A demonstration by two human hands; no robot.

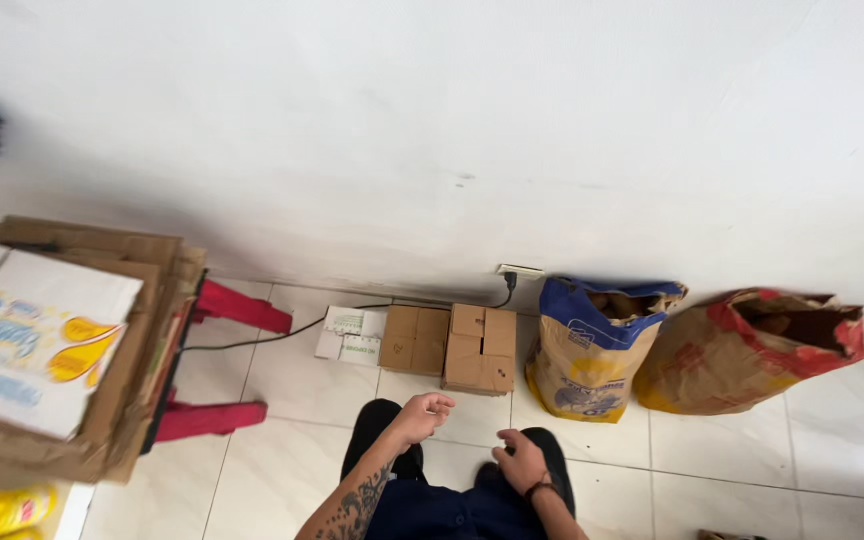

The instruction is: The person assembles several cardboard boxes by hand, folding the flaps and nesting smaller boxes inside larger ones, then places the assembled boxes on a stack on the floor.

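Note:
My left hand [420, 415] hangs in front of me with loosely curled fingers and holds nothing; its forearm is tattooed. My right hand [518, 460], with a dark band at the wrist, is lower and also empty, fingers bent. Both hover above my dark shoes on the white tiled floor. The nearest things are two small brown cardboard boxes [479, 347] against the wall, just beyond my left hand.
A blue-and-yellow paper sack [592, 350] and a red-and-brown paper sack [747, 350] lean on the white wall. A small white box [350, 334] lies by a black cable running to a wall socket [518, 271]. Flattened cardboard [72, 340] is stacked on a red stool at left.

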